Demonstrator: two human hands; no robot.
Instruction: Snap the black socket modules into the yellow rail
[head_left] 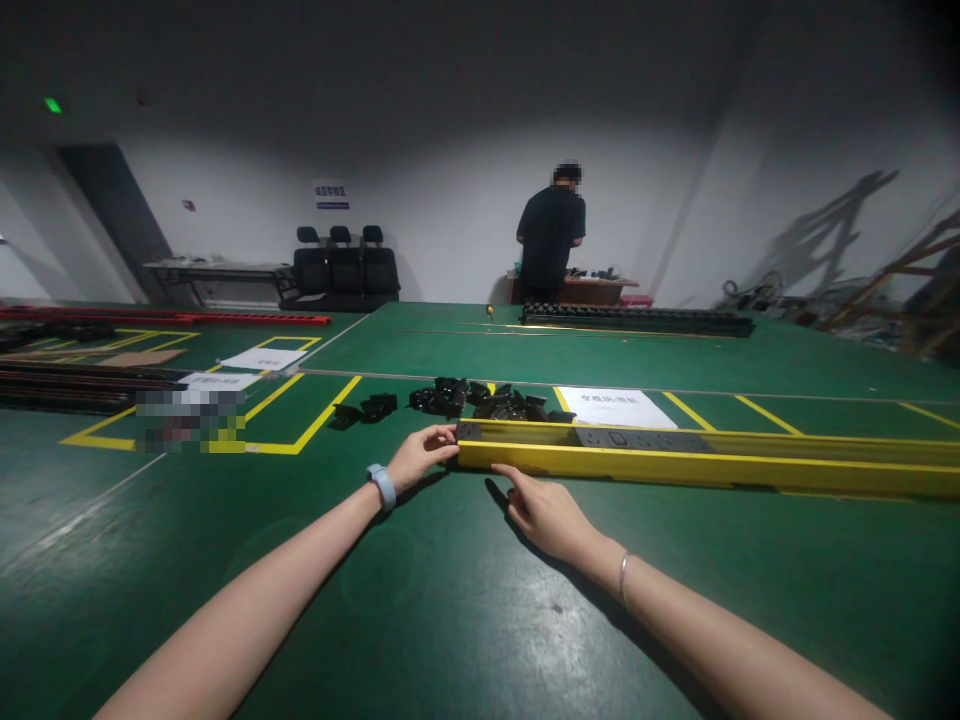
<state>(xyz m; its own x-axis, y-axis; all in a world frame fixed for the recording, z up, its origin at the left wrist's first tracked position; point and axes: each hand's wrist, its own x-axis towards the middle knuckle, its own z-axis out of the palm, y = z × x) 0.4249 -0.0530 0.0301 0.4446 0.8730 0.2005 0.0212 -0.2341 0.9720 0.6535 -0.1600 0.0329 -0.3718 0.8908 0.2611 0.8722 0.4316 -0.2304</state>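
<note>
A long yellow channel [675, 467] lies across the green table, running off the right edge of the view. Inside it sits a black socket module [637, 440], and a smaller black piece [470, 431] fills its left end. My left hand [424, 455] has thumb and fingers closed around that left end. Just below the channel's front wall is my right hand [546, 510], its index finger stretched toward the bottom edge and the other fingers curled, holding nothing visible. Whether the fingertip touches the channel cannot be told.
Black plastic parts [510, 403] lie piled behind the channel's left end, near a white paper sheet [619, 407]. Dark rails [75, 385] lie at left. A black strip [637, 320] lies at the back; beyond stands a person [551, 235].
</note>
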